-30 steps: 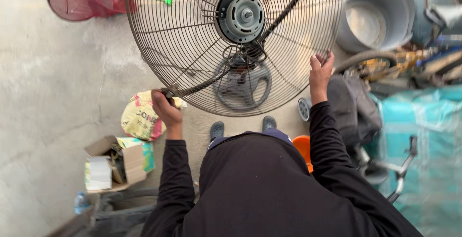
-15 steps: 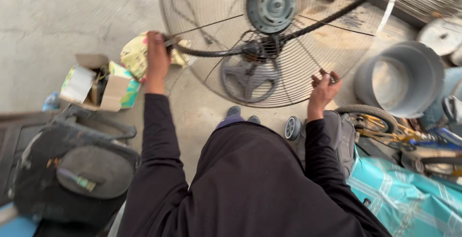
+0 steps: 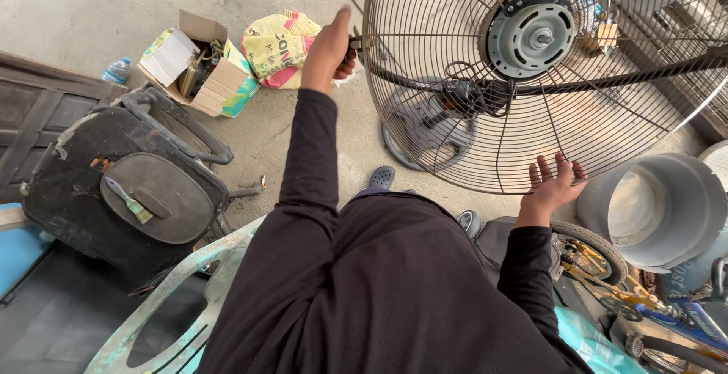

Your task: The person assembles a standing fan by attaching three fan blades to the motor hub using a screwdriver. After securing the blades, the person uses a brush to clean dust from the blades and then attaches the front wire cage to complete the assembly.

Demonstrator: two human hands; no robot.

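Note:
A large round wire fan guard (image 3: 455, 63) on a standing fan fills the upper right, with the grey motor hub (image 3: 531, 36) at its middle and the round base (image 3: 425, 135) on the concrete floor behind the wires. My left hand (image 3: 327, 48) is closed around the clip on the guard's left rim. My right hand (image 3: 553, 184) lies with spread fingers against the guard's lower rim. Both arms are in black sleeves, and my shoes (image 3: 383, 178) show below the fan.
An open cardboard box (image 3: 201, 67) and a yellow sack (image 3: 277, 48) lie at upper left. A dark dirty machine (image 3: 121, 184) stands at left, a pale plastic chair (image 3: 182, 298) beneath me, a grey bucket (image 3: 656, 211) and a small bicycle (image 3: 599, 264) at right.
The view has swung so the fan now sits further right and larger. My left hand stays on the guard's left rim; my right hand has opened flat against the lower rim.

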